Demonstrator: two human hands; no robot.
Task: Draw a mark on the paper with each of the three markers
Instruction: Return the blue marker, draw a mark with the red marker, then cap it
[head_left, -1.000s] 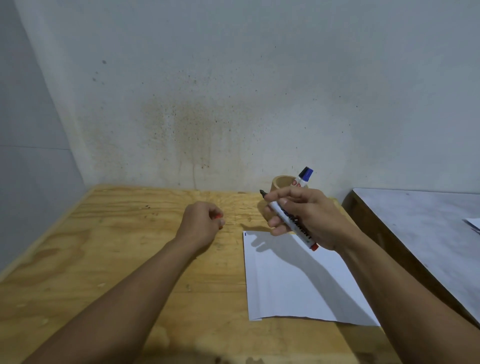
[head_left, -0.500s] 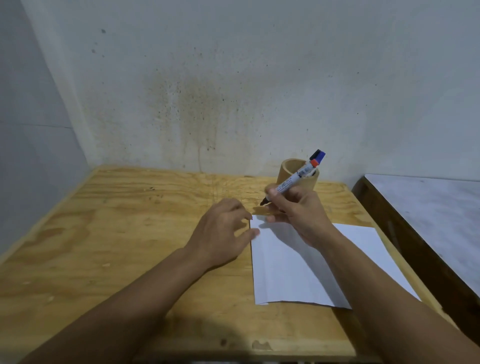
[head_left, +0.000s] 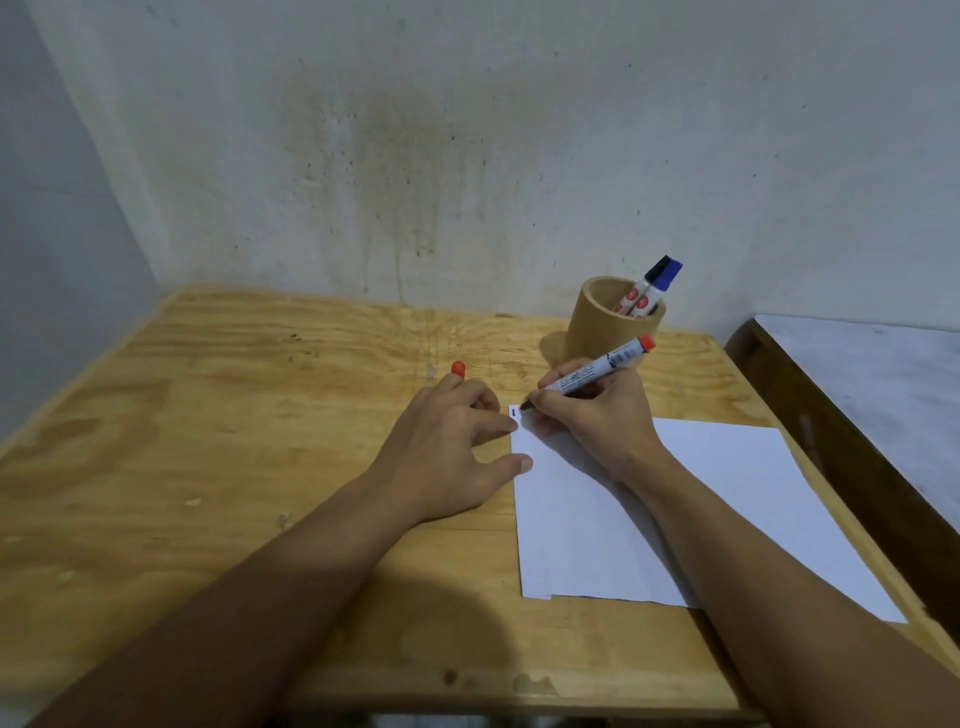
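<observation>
Left half of the wooden table (head_left: 208, 441) is open for passage. The cardboard cup (head_left: 608, 332) stands near the back wall (head_left: 467, 156), blocking the corner just beyond the paper (head_left: 701, 509).

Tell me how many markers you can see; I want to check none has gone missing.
3. One red-ended marker is in the right hand, tip at the paper. The blue-capped marker and the black-capped marker stand in the cardboard cup.

Paper (head_left: 675, 499) on the table (head_left: 208, 467), right of centre; holder (head_left: 608, 332) just beyond, two markers (head_left: 649, 291) inside.
</observation>
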